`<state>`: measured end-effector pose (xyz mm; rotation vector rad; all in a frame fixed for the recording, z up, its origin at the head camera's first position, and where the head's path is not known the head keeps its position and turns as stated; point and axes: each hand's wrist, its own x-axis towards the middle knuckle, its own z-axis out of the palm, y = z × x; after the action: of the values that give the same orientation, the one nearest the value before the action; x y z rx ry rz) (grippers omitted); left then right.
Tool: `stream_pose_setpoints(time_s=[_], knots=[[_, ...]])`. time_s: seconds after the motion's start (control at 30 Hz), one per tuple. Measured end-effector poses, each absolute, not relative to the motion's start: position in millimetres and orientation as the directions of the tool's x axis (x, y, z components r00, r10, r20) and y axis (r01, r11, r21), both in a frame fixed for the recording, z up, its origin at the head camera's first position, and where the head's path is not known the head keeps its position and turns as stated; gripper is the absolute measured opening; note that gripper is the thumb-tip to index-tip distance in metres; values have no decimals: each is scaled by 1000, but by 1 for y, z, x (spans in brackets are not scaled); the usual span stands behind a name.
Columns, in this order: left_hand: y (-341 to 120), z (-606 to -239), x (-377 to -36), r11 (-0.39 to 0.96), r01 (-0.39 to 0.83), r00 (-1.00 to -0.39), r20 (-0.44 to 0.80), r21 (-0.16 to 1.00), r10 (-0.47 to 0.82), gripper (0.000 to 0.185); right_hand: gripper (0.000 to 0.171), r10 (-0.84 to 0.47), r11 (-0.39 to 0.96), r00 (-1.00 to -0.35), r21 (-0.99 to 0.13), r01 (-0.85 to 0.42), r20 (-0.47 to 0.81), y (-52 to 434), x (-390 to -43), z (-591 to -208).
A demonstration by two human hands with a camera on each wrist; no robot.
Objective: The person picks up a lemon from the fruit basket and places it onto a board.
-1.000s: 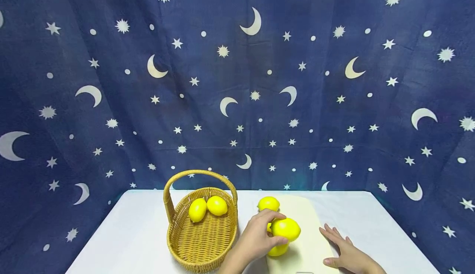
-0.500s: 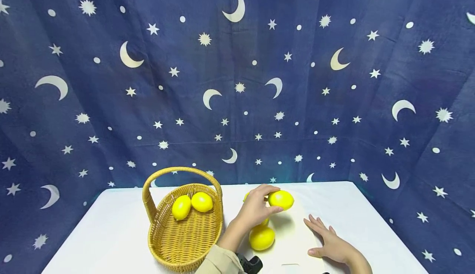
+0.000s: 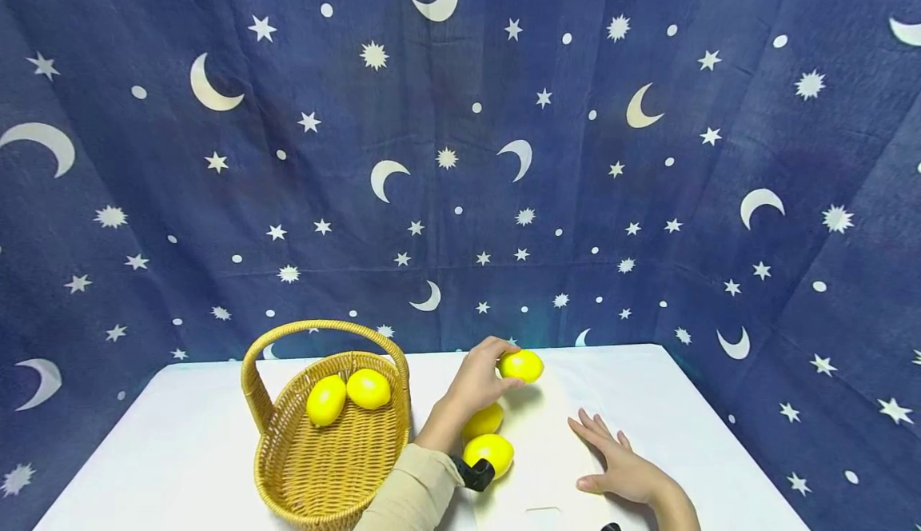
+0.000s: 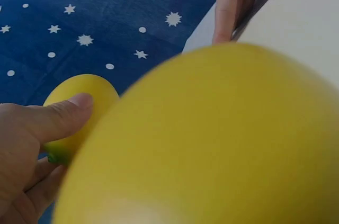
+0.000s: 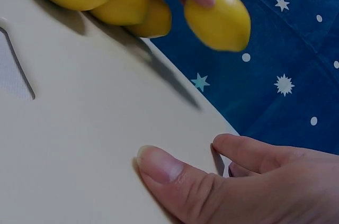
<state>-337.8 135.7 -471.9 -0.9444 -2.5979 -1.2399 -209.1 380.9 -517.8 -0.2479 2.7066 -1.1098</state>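
I'm standing at a filming booth, by its look: a blue moon-and-star curtain point(image 3: 460, 187) is hanging behind the white tabletop point(image 3: 180, 451) and closing in both sides, and a black camera point(image 3: 475, 473) is sitting at a beige cuff point(image 3: 435, 469). The curtain is hiding what is lying beyond it.

head: bright | left wrist: near lemon point(image 4: 212, 139) blurred | right wrist: dim, shadowed board point(image 5: 95, 128)
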Motion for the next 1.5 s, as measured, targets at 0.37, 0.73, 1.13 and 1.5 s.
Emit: stream_pose_setpoints(time_s=[0.37,0.73,1.13,1.5], knots=[[141,-481,-346,593,614,-784,315,521,535,47,96,-186,736,-970,-676,-30,-160,377,-211,-514],[146,-484,-336,661,560,-824,252,499,507,47,98,-172,736,-966,-677,4,-192,380,-203,-513],[147,-475,-342,694,572,-815,213,437,538,48,97,-175,731,-968,-682,-6,-179,376,-215,-506],[145,-482,-340,700,589,-801,182,403,570,48,97,-182,743,-963,-669,-4,-197,377,-215,-516]])
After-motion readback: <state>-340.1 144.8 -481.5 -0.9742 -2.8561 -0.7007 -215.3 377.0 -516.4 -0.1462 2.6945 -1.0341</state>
